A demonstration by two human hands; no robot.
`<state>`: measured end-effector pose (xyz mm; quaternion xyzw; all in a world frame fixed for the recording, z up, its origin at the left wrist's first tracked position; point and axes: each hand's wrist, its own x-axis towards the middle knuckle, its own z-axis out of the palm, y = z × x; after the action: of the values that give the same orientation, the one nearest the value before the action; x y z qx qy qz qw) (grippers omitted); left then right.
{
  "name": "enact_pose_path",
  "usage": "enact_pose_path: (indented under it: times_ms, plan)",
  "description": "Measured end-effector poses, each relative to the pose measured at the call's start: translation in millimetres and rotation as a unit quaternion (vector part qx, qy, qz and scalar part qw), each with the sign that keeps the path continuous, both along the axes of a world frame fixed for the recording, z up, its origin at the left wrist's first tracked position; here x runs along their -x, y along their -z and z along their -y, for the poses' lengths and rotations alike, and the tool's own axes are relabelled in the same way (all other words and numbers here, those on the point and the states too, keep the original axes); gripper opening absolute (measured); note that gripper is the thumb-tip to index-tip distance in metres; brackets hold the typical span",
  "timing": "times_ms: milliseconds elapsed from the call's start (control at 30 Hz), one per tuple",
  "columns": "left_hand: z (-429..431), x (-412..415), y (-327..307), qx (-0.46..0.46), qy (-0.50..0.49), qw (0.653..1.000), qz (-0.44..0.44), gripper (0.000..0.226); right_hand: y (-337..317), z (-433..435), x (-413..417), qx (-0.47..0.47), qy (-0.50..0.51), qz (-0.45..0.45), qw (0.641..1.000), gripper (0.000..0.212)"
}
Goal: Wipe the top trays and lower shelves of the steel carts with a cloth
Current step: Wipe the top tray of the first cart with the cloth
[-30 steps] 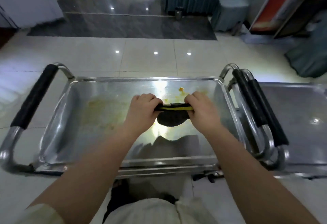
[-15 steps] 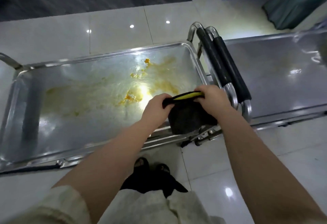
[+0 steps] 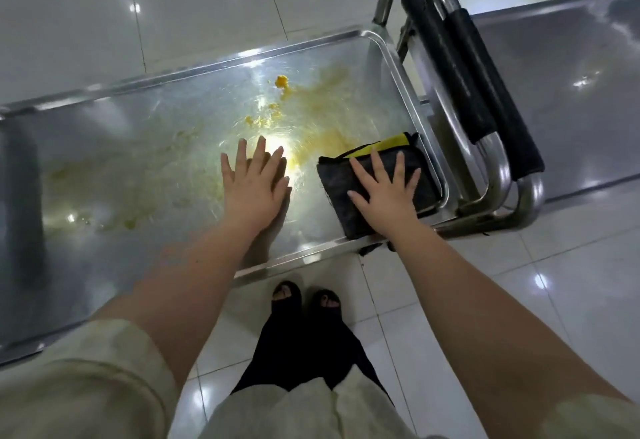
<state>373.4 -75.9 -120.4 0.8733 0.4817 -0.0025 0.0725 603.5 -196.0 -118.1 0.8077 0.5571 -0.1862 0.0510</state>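
Leftward from our left hand (image 3: 254,185) the tray (image 3: 104,133) floor lies open, only smeared. Our right hand (image 3: 384,192), flat on the cloth (image 3: 337,192), sits in the near right corner, hemmed by the raised rim. Just beyond it two black-gripped handles (image 3: 446,68) stand side by side, before the second cart (image 3: 561,99). Yellow crumbs (image 3: 281,81) lie toward the far rim.

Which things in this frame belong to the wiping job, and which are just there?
Job: dark cloth with yellow edge under the right hand; left hand, flat on or just above the soiled tray; yellow food residue; second cart's tray alongside.
Just there: black padded handles; tiled floor; black sandals.
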Motion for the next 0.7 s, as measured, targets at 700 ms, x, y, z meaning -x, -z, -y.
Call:
enact_pose_path:
  times_ms: [700]
  plan:
    - [-27.8, 11.3, 24.9, 0.069, -0.044, 0.997, 0.006, 0.052, 16.0, -2.2, 40.7, -0.041, -0.057, 0.044, 0.997, 0.056]
